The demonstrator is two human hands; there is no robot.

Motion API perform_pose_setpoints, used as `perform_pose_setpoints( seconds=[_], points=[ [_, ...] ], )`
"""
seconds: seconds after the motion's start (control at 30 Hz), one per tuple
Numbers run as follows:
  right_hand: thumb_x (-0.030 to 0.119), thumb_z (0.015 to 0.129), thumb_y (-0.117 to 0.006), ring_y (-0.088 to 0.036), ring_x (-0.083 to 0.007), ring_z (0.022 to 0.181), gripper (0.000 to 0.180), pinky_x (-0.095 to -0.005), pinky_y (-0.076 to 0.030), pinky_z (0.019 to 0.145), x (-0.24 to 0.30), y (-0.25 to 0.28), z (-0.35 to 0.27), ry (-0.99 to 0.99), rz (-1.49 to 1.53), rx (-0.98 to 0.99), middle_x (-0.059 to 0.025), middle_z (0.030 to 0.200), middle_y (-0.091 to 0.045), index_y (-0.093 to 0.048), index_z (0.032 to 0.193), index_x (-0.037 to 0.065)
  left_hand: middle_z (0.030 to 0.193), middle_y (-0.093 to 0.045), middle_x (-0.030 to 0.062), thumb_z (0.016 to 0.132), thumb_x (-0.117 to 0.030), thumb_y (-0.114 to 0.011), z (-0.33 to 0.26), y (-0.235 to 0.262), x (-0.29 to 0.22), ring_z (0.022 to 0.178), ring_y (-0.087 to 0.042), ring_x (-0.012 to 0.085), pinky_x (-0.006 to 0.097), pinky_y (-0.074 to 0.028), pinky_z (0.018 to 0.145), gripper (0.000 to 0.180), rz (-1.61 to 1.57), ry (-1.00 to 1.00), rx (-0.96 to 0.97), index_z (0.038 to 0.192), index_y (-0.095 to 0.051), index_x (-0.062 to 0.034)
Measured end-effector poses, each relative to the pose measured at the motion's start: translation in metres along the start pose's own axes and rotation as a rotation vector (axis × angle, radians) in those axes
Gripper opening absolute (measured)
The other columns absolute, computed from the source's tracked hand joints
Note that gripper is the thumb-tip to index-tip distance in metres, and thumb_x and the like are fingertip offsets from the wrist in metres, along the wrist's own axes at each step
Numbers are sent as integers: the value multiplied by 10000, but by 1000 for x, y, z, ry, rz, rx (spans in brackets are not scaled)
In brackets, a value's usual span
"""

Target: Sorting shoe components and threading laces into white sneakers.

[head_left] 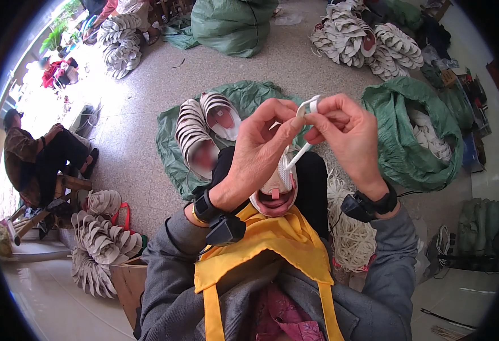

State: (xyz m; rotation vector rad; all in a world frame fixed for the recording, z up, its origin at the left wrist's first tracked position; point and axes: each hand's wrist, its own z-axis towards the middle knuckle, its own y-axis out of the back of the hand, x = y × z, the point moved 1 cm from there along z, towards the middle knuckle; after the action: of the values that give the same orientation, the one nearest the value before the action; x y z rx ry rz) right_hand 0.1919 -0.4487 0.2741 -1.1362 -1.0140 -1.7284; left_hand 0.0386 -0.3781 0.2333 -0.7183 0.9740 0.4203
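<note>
In front of my chest, both hands are raised over my lap, fingertips close together. My left hand (261, 150) pinches a white shoelace (300, 156) between thumb and fingers. My right hand (349, 136) grips the same lace, which forms a small loop between the two hands. The lace slants down to a pale shoe (273, 199) with a pink lining, held between my knees above a yellow apron (278, 241). Part of the shoe is hidden behind my left hand.
Ahead, nested white shoes (191, 128) lie on a green sheet (167, 150). A heap of white laces (352, 236) sits beside my right leg. An open green sack (383, 136) stands right. Stacked shoe pieces (104, 244) and a seated person (33, 150) are left.
</note>
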Motion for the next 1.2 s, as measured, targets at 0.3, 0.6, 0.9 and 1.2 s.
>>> perform_pose_setpoints(
  seconds=[0.3, 0.6, 0.9, 1.2],
  points=[
    [-23, 905, -683, -730, -122, 764, 55, -237, -587, 633, -17, -19, -10, 148, -90, -59, -80, 835, -733, -628, 905, -25, 1071, -700, 53, 963, -147, -680, 5, 5, 11, 840, -552, 54, 223, -449, 781, 111, -265, 91, -54, 960, -627, -49],
    [94, 886, -756, -677, -76, 729, 181, -226, -551, 647, -8, -5, -9, 23, 11, 23, -58, 924, -720, -668, 988, -27, 997, -684, 27, 969, -140, -673, 2, 6, 9, 843, -572, 45, 214, -462, 745, 138, -198, 106, -29, 977, -577, -41],
    [108, 905, -743, -537, -11, 720, 89, -178, -438, 617, -29, -4, -5, 120, 92, -20, 9, 961, -643, -702, 928, 33, 949, -650, 6, 958, -123, -686, -1, 1, 14, 865, -587, 49, 224, -488, 767, 158, 9, 69, 2, 962, -563, -25],
    [201, 1033, -561, -533, -8, 549, 185, -161, -401, 447, -2, 15, -1, 111, 21, 27, -62, 850, -720, -582, 944, 41, 975, -689, 73, 789, -70, -731, -8, 47, 48, 923, -624, 256, 356, -532, 794, 262, 804, -60, 78, 1017, -608, -34]
  ],
)
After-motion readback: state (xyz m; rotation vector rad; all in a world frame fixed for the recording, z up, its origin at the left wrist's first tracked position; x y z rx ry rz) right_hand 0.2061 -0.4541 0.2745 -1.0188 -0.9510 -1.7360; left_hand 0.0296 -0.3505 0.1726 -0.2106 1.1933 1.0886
